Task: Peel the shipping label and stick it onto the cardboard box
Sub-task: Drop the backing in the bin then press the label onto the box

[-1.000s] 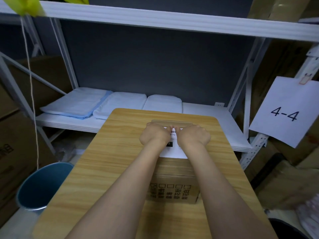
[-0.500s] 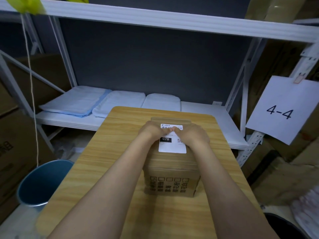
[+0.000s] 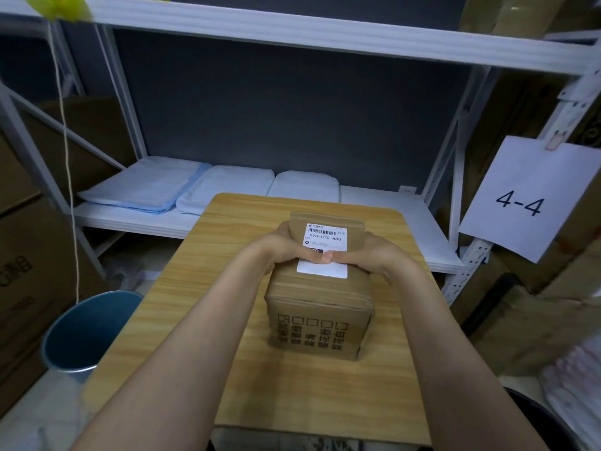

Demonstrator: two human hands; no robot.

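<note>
Cardboard fills the middle of the scene: a small brown cardboard box [image 3: 320, 307] is seen standing on a wood-grain table [image 3: 201, 288], its far edge partly hidden behind two bare hands. A white shipping label [image 3: 325, 237] is laid flat on the box top, with a barcode and the code 070-070-A80 legible; the black block in the label's middle band is largely covered by the thumbs, and the smaller print cannot be made out. The printed characters on the box's near face are viewed upside down.

The left hand [image 3: 279, 252] is cupped against the box's left upper edge and the right hand [image 3: 367, 253] against its right, fingers wrapped round the sides and hidden there. Both thumbs are pressed down on the label, their tips meeting at its centre, so that each hand is closed loosely on the box.

Beyond the table, folded pale cloths [image 3: 208, 190] are stacked on a white metal shelf [image 3: 390, 209]. A paper sign [image 3: 527, 200] marked 4-4 is clipped to the rack at right. A blue bin [image 3: 87, 333] is cut off by the table's left edge, and the cartons [image 3: 22, 255] at far left are lost in shadow.
</note>
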